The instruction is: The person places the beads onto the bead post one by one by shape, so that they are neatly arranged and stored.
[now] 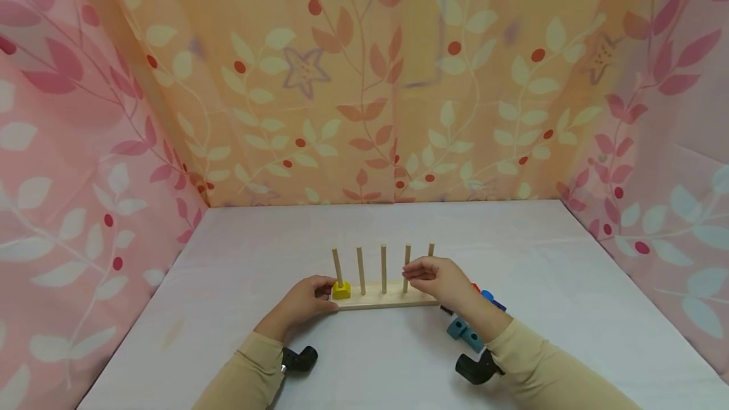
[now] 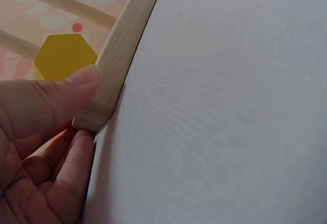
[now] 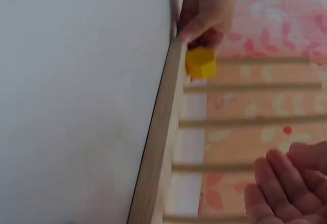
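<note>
A wooden peg stand (image 1: 383, 298) with several upright pegs is on the white table. A yellow hexagonal block (image 1: 342, 291) sits at the foot of its leftmost peg. My left hand (image 1: 308, 297) grips the left end of the stand's base, the thumb lying along its side next to the yellow block (image 2: 65, 58). Over the right part of the stand hangs my right hand (image 1: 438, 278), overlapping the two rightmost pegs in the head view. Its fingers (image 3: 278, 183) are loosely bent with nothing between them in the right wrist view.
Teal blocks with holes (image 1: 464, 333) lie right of the stand, near the right forearm. Behind that arm a blue block (image 1: 488, 296) and a bit of red show. Patterned curtains (image 1: 364, 81) enclose the table's back and sides. Black wrist mounts (image 1: 477, 367) extend inward from both sleeves.
</note>
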The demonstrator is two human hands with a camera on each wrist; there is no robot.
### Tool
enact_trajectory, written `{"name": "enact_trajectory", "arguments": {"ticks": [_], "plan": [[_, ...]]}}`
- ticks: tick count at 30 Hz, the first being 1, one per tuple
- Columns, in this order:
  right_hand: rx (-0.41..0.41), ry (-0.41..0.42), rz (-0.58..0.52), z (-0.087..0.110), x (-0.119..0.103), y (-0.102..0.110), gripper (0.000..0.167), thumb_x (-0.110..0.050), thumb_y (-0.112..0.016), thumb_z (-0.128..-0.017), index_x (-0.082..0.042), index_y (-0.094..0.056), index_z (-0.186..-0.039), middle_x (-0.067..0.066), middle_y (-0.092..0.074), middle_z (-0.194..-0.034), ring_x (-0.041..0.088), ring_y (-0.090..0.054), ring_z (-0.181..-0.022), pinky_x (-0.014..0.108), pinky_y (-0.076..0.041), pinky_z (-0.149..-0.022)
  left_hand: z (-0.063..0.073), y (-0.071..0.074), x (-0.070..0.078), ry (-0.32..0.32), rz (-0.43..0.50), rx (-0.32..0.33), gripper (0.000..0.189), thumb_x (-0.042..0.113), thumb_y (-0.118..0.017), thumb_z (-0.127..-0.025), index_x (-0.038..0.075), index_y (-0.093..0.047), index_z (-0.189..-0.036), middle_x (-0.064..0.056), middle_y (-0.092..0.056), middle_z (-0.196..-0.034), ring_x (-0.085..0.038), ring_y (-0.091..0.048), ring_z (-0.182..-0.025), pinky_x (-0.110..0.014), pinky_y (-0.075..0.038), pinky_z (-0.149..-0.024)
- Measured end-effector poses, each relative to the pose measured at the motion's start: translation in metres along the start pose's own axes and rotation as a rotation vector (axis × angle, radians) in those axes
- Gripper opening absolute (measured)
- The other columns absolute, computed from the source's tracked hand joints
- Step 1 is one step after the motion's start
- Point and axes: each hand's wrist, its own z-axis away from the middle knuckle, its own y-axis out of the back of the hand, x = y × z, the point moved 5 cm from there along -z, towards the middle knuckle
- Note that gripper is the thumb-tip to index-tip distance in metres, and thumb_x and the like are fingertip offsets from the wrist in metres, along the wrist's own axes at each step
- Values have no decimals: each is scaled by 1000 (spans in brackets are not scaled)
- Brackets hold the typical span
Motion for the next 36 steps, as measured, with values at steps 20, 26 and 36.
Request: {"name": "enact_trajectory", "arguments": {"ticks": [20,26,36], "plan": [[-60,-212,208,-2,52,70,28,-6,-65,-82,-2,-60,-109,13,-63,-103,22,-60,-91,36,-51,-80,4,0,6,5,-6,-8,49,18,-78,-71,7,-60,-115,-3,-59,-107,-17,-55,-95,-39,-44,-87],[-73,-267,234,-10,65,77,31,-7,-67,-81,-3,-60,-111,11,-62,-102,20,-59,-90,35,-51,-80,4,0,7,6,16,-5,47,15,-78,-71,6,-61,-114,-3,-59,-106,-17,-55,-94,-38,-45,-85],[-146,-372,322,-20,79,76,29,-7,-72,-75,-8,-63,-103,3,-62,-93,18,-56,-86,36,-50,-79,4,0,5,-7,10,-21,47,17,-78,-71,7,-61,-113,-3,-60,-106,-17,-56,-95,-38,-46,-84]]}}
